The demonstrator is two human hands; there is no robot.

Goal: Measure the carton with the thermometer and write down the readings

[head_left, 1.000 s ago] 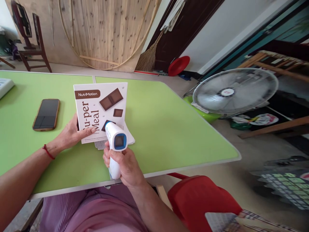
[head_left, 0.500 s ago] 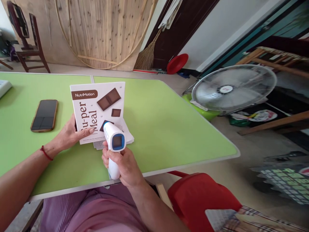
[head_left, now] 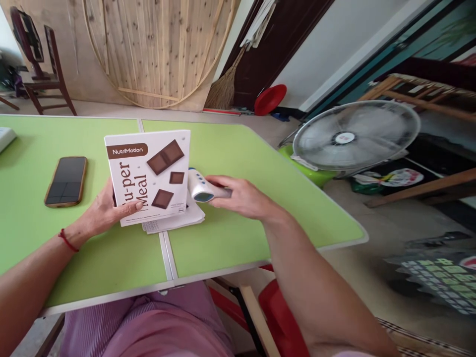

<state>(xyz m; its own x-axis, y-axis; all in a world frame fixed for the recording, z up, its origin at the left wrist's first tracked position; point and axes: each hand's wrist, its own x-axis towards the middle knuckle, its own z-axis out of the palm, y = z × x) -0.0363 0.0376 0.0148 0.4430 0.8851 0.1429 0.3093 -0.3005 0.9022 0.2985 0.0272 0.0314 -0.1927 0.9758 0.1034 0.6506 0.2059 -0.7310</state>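
My left hand (head_left: 107,208) grips a white box (head_left: 128,176) with brown chocolate pictures and "NutriMotion" lettering by its lower left side, thumb across the front. The box stands nearly upright, its printed front towards me. On its right, my right hand (head_left: 240,198) is closed around the handle of a white and blue infrared thermometer (head_left: 201,187), turned sideways so its nose is close to the box's right edge. Whether the two touch I cannot tell. White papers (head_left: 186,218) lie on the green table (head_left: 230,243) beneath and behind the box.
A phone (head_left: 67,181) in a brown case lies left of my left hand. At the table's far left edge is part of a white object (head_left: 5,138). A large fan (head_left: 353,136) stands beyond the right edge, and a red chair (head_left: 277,312) is near my right side.
My right hand has moved the thermometer from in front of the box's lower right corner to its right side, turning it sideways. The left hand still holds the box in nearly the same place.
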